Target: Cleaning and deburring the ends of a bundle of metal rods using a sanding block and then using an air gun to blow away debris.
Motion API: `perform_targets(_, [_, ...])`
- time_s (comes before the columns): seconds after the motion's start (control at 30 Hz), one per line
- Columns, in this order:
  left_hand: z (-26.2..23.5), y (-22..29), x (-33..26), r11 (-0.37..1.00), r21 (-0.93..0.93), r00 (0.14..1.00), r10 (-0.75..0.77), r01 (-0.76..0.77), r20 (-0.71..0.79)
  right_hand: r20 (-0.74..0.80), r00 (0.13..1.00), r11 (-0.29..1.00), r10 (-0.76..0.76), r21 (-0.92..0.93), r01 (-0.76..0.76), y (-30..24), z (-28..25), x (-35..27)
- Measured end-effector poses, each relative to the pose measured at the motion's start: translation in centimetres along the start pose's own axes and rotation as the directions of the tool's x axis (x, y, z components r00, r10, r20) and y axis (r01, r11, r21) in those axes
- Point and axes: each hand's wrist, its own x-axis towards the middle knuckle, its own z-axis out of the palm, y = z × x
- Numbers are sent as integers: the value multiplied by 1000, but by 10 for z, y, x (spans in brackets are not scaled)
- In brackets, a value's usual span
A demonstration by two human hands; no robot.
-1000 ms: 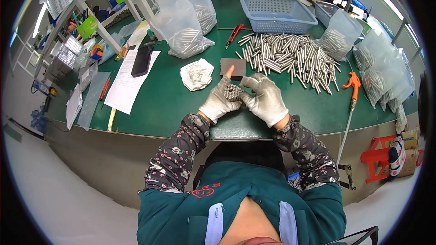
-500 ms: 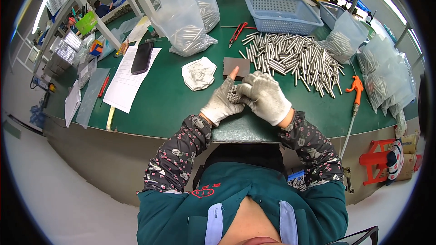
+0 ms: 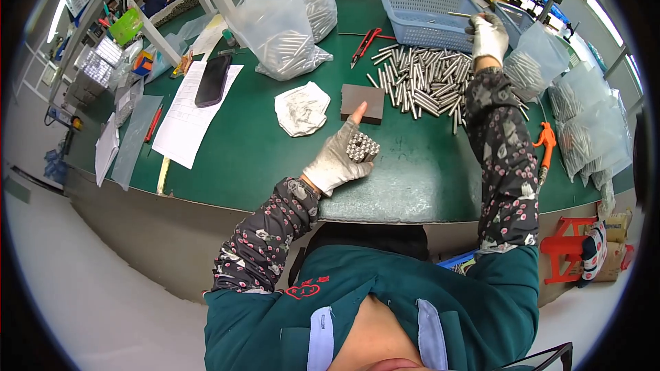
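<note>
My left hand (image 3: 342,158), in a whitish glove, is closed round a bundle of short metal pins (image 3: 362,147), whose round ends face up. My right hand (image 3: 489,39), gloved too, is raised at the right end of the blue plastic basket (image 3: 430,32). Its fingers are curled, and a slim metal pin (image 3: 459,14) sticks out to the left from the fingertips. Below the basket a loose heap of metal pins (image 3: 430,79) covers the green table, partly hidden by my right forearm. A brown-grey block (image 3: 363,103) lies just beyond my left hand.
A crumpled white cloth (image 3: 301,109), red cutters (image 3: 366,47) and a phone (image 3: 213,81) on paper sheets lie to the left. Bags of pins stand behind (image 3: 285,45) and at the right (image 3: 588,124). An orange air gun (image 3: 546,139) lies near the right edge.
My right hand has left the pin bundle and moved up and right to the basket. My left hand stays round the bundle, whose pin ends now show.
</note>
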Motion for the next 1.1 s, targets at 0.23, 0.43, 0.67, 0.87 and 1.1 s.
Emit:
perform_targets(0.23, [0, -2, 1, 997, 56, 998, 56, -57, 17, 59, 957, 939, 283, 185, -289, 34, 4, 50])
perform_targets(0.43, [0, -8, 2, 996, 35, 997, 80, -81, 19, 387, 901, 979, 195, -17, -204, 9, -6, -3])
perform_targets(0.67, [-4, -16, 1, 987, 45, 988, 150, -152, 31, 887, 347, 950, 305, -309, -44, -31, -33, -165])
perform_targets(0.87, [-4, -22, 4, 956, 148, 967, 250, -254, 46, 907, 262, 919, 330, -246, -308, -14, -42, -219])
perform_targets(1.1, [-7, -21, 3, 958, 136, 967, 245, -253, 69, 895, 325, 912, 305, -176, -371, -7, -42, -227])
